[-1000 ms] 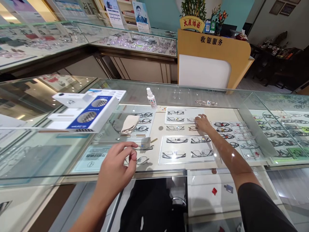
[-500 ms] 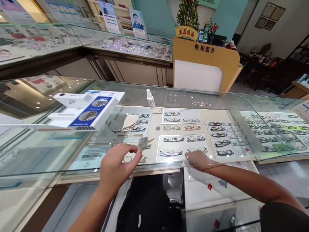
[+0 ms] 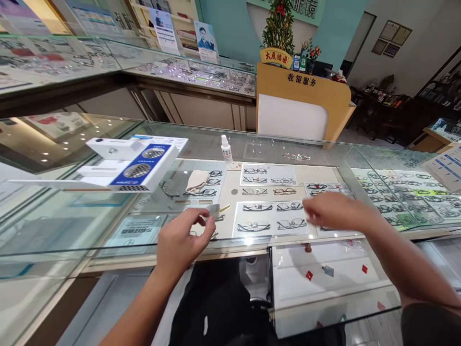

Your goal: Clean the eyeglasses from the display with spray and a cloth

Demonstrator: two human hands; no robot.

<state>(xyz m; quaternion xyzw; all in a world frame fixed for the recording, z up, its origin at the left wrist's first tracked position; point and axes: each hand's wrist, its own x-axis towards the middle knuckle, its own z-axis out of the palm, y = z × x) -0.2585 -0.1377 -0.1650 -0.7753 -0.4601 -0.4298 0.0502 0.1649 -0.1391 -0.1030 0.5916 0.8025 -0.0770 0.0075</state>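
My left hand [image 3: 185, 235] is over the near edge of the glass counter [image 3: 245, 144], its fingers curled and thumb close to the fingertips; anything between them is too small to make out. Above the right side of the glass, my right hand [image 3: 333, 211] is curled and slightly blurred, and what it may hold is hidden. It covers part of a card with dark eyeglasses [image 3: 317, 186]. Beneath the glass, between the hands, several eyeglasses [image 3: 254, 226] rest on white cards. A rimless pair of eyeglasses [image 3: 296, 156] lies farther back.
A white spray bottle [image 3: 226, 149] stands toward the back, with a beige cloth [image 3: 197, 181] nearer. At the left is an open white and blue box [image 3: 140, 166]. Below the counter, an open drawer [image 3: 288, 293] contains red and grey tags. A sign [image 3: 446, 166] stands at right.
My right hand has moved up and right, away from the front eyeglasses, uncovering them and more of the drawer. My left hand has shifted slightly right with its fingers still curled.
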